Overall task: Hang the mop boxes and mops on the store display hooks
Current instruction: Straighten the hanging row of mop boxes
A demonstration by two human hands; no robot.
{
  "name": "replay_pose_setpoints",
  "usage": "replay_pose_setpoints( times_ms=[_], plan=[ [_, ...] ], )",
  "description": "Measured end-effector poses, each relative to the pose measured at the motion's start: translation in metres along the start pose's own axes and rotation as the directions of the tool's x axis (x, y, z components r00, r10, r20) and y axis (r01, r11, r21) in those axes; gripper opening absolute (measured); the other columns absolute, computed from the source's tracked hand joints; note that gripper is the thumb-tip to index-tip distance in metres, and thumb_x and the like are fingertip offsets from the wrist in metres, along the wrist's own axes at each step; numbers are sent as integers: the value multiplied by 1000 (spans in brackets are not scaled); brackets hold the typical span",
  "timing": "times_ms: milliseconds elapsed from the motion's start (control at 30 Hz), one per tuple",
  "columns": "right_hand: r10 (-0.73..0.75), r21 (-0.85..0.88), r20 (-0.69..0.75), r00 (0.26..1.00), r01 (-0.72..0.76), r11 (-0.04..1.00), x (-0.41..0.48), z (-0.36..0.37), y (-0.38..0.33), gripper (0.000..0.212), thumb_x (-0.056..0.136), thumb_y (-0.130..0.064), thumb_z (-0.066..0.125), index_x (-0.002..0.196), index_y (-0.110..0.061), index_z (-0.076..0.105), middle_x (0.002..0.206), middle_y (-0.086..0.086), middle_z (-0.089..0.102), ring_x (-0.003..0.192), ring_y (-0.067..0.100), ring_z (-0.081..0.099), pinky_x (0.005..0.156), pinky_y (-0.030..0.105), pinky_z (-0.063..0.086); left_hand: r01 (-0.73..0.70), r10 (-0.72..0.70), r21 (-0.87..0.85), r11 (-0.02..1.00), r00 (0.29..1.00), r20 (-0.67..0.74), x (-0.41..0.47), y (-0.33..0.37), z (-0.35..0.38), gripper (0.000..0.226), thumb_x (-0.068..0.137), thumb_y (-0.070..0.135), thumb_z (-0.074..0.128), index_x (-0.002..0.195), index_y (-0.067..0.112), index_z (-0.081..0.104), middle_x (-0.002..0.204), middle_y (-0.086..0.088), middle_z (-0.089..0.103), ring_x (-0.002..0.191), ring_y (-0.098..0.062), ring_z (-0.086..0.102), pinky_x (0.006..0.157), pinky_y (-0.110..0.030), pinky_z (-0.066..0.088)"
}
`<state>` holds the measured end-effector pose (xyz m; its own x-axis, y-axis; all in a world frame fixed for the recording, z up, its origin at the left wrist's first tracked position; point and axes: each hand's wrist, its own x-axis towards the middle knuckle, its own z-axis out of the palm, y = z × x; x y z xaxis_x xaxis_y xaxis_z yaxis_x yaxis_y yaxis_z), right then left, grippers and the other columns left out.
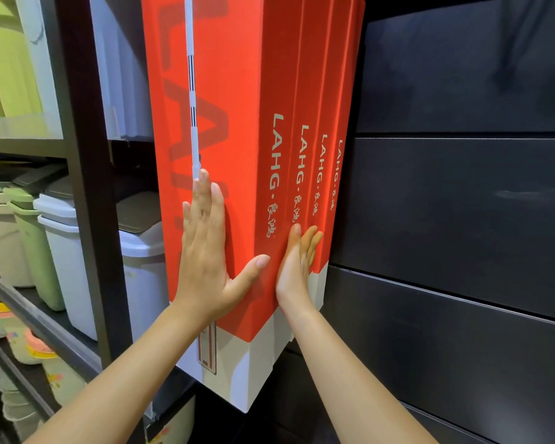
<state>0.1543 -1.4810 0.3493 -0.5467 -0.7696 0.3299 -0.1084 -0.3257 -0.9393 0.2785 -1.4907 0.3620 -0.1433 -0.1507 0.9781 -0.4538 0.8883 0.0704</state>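
cardboard mop boxes (237, 100) look stiff and light, best steadied on their flat faces. left hand (205, 251) and right hand (297, 264) press them with straight fingers, gripping nothing.

"LAHG" down each red mop box (271, 174) spine

A dark metal shelving unit (87, 187) stands on the left. Its middle shelf board (39, 318) carries a row of pale green lidded plastic bins (36, 248) and white lidded plastic bins (64, 261) set close together, and the level below holds colourful soft slippers (29, 346). To the right, four tall red-and-white cardboard mop boxes (237, 123) hang side by side, touching, in front of a dark slatted panel wall (462, 203). Their upper ends are out of view.
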Motion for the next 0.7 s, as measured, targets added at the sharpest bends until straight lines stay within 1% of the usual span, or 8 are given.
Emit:
replay_pose_setpoints(
  times_ms=[100, 167, 233, 367, 433, 500, 600, 700],
  plan=[
    [-10, 16, -17, 1000, 10, 1000, 3, 0, 3, 72, 97, -66, 19, 154, -34, -10, 162, -17, -15, 150, 6, -11, 124, 46, -1, 27, -27, 8, 1000, 1000, -4, -3, 4, 2, 90, 92, 65, 39, 152, 5, 7, 159, 3, 3, 150, -9, -9, 122, -36, -6],
    [-21, 21, -29, 999, 21, 1000, 5, 1, 7, 73, 96, -68, 20, 154, -35, -8, 163, -17, -10, 151, 6, -7, 124, 49, 4, 44, -44, 7, 999, 999, -10, -4, 7, 2, 92, 91, 64, 42, 151, 3, 8, 158, -1, 6, 150, -8, -9, 123, -36, -5],
    [-20, 38, -34, 999, 21, 999, 6, 1, 10, 73, 95, -69, 20, 155, -36, -6, 163, -18, -8, 151, 7, -5, 123, 49, 6, 51, -51, 8, 999, 999, -17, -4, 7, 3, 93, 91, 61, 45, 151, 2, 8, 159, -5, 5, 150, -11, -6, 123, -39, -4],
    [17, 82, -45, 999, -13, 997, 9, -4, 11, 70, 98, -63, 22, 155, -33, -5, 163, -17, -8, 151, 6, -6, 124, 47, 4, 39, -38, 24, 999, 998, -43, -4, 7, 2, 94, 88, 50, 56, 150, -4, 11, 159, -3, 3, 151, -16, -4, 122, -46, -1],
    [20, 73, -36, 999, -18, 997, 11, -5, 14, 70, 98, -63, 22, 155, -32, -6, 163, -16, -9, 151, 7, -7, 124, 48, 4, 31, -29, 34, 999, 998, -48, -4, 7, 2, 96, 86, 44, 62, 150, -5, 10, 160, 0, 1, 151, -19, -4, 122, -49, 0],
    [10, 47, -19, 1000, -9, 999, 11, -6, 16, 71, 98, -63, 22, 155, -32, -9, 163, -15, -12, 151, 8, -9, 124, 48, 3, 29, -27, 40, 999, 998, -52, -4, 8, 1, 97, 85, 40, 65, 149, -7, 10, 160, -1, 0, 151, -19, -5, 122, -51, 0],
    [18, 46, -49, 999, -16, 999, 12, -7, 17, 69, 100, -59, 21, 155, -31, -9, 162, -15, -16, 149, 6, -14, 124, 43, -5, 34, -31, 45, 998, 998, -61, -4, 11, 0, 96, 85, 37, 65, 149, -7, 10, 160, -4, 2, 151, -18, -5, 122, -51, 0],
    [11, 29, -35, 999, -10, 1000, 12, -5, 17, 70, 99, -61, 21, 154, -31, -10, 162, -16, -17, 149, 7, -14, 124, 46, -3, 34, -31, 48, 998, 997, -77, -4, 14, 0, 92, 85, 36, 64, 148, -7, 12, 160, 0, 2, 151, -15, -4, 122, -47, -1]
  ],
)
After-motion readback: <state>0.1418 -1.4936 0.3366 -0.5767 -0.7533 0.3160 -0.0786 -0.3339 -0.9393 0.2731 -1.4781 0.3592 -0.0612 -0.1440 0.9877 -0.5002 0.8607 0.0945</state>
